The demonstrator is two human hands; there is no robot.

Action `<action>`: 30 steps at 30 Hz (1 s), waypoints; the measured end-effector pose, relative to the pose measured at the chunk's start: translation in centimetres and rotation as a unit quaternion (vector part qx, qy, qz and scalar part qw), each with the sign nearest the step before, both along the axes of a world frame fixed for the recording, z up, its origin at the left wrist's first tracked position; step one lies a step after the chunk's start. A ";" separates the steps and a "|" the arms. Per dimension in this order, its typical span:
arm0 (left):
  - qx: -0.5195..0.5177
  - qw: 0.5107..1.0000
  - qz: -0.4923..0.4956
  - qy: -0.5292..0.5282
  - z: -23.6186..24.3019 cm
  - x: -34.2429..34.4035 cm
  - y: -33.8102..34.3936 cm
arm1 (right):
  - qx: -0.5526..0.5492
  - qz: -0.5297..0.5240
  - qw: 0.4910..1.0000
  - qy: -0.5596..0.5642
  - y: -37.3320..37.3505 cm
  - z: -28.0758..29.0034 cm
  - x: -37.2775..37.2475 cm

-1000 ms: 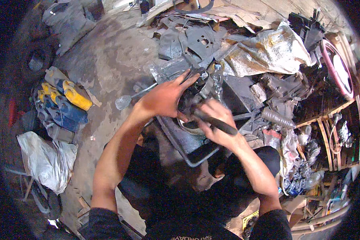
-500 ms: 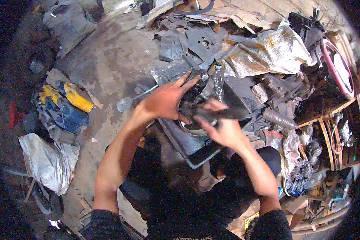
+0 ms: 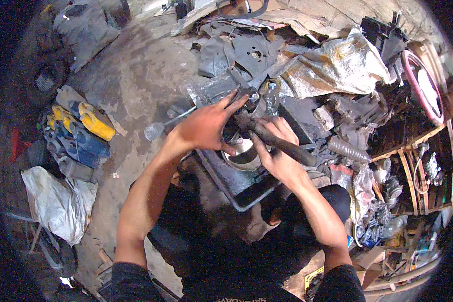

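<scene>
Over a round metal part [image 3: 244, 147], a dark-handled brush [image 3: 289, 147] sits gripped in the right hand [image 3: 280, 160]; the left hand [image 3: 204, 126] spreads wide along the part's left side. Beneath is a black tray [image 3: 220, 183]; far right, a silvery sheet [image 3: 334, 65].

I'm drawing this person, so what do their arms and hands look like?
Short black sleeves cover the upper arms. The forearms are bare. Neither the left hand nor the right hand wears a glove, and I see no watch or bracelet.
</scene>
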State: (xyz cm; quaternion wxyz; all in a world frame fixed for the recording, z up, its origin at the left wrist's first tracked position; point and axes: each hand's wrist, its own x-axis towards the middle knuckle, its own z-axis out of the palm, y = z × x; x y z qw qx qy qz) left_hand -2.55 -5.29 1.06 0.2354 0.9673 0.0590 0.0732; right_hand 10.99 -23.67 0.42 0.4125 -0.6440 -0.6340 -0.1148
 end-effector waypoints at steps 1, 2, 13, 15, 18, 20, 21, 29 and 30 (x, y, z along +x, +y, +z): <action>0.004 1.000 -0.001 -0.004 -0.2 0.1 0.1 | -0.026 0.023 0.999 0.031 -0.1 -0.9 0.2; 0.009 1.000 -0.003 -0.007 -0.4 0.2 0.2 | -0.052 0.045 0.996 0.061 -0.3 -1.8 0.2; -0.004 1.000 -0.008 -0.008 -0.3 0.1 0.2 | -0.131 0.072 0.981 0.127 -0.2 -0.6 -0.7; -0.009 1.000 -0.005 -0.007 -0.2 0.0 0.2 | -0.103 0.014 0.993 0.058 0.1 -0.3 -0.2; -0.002 1.000 -0.006 -0.012 -0.2 0.1 0.1 | -0.075 0.023 0.995 0.065 0.3 -1.1 0.2; 0.009 0.999 -0.017 -0.028 -0.8 0.4 0.4 | -0.104 0.086 0.983 0.122 0.0 -1.3 0.1; 0.007 1.000 -0.014 -0.026 -0.8 0.2 0.4 | -0.126 0.075 0.981 0.126 -0.2 -0.9 -0.1; -0.014 1.000 -0.018 -0.007 -0.6 0.4 0.5 | -0.078 0.069 0.991 0.085 0.0 -1.0 0.0; -0.008 1.000 -0.014 -0.006 -0.6 0.2 0.5 | -0.062 0.040 0.993 0.088 0.1 -0.8 0.4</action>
